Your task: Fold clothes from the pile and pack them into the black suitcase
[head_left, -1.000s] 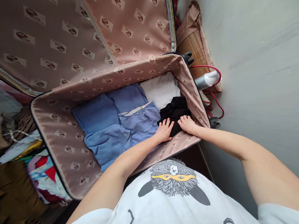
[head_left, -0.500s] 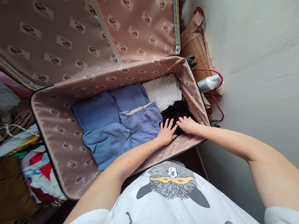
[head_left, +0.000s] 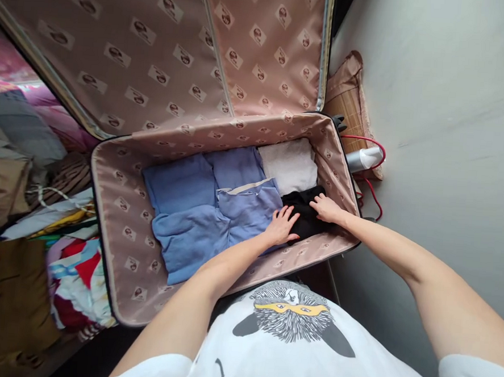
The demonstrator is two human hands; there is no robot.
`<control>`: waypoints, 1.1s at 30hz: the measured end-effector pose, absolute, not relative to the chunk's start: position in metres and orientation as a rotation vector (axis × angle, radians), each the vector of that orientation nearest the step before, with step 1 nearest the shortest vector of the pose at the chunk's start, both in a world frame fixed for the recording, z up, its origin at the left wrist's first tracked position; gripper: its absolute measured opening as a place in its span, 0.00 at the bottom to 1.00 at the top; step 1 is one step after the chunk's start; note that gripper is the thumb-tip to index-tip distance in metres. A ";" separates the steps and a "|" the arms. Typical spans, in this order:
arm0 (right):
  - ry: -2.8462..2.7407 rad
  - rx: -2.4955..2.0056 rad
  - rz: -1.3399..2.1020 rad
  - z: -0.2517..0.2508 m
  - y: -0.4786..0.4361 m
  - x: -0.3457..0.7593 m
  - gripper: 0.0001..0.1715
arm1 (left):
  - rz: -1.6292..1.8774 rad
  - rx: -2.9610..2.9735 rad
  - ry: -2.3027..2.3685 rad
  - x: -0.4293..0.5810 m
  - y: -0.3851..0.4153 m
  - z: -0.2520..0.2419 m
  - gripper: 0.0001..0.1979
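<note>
A folded black garment [head_left: 304,214] lies in the near right corner of an open suitcase [head_left: 127,169]. My left hand [head_left: 281,225] rests on its left side, fingers spread and thumb apart. On the garment's right side is my right hand [head_left: 326,208], its fingers slightly bent and apart, touching the cloth. Folded blue clothes [head_left: 193,230] fill the middle of the case, one with a pale waistband [head_left: 246,186]. A folded light grey garment [head_left: 290,165] lies behind the black one.
The raised suitcase lid [head_left: 158,52] stands at the back. Heaps of clothes [head_left: 76,274] lie on the left. Beyond the right end are a bamboo mat roll [head_left: 349,98], a silver-white object [head_left: 362,159] and a red cord [head_left: 376,145], beside a grey wall [head_left: 443,137].
My hands have moved apart on the black garment, the right one shifting towards its outer edge. More of the black cloth shows between them. The view has shifted left.
</note>
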State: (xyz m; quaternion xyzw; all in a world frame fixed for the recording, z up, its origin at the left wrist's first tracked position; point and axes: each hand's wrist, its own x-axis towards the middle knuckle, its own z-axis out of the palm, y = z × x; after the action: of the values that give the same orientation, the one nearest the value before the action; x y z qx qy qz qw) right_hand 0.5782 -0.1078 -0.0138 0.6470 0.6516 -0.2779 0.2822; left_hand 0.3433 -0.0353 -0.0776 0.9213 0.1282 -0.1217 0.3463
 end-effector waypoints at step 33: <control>1.719 1.760 -0.698 -0.003 -0.139 0.545 0.29 | -0.412 2.561 0.354 0.354 -0.062 -0.071 0.31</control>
State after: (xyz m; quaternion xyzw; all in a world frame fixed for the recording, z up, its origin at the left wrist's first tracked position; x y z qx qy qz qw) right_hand 0.5452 -0.1391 -0.0031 0.6592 0.6436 -0.2613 0.2880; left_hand 0.3536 -0.0620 -0.0713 0.9449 0.1306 -0.1519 0.2590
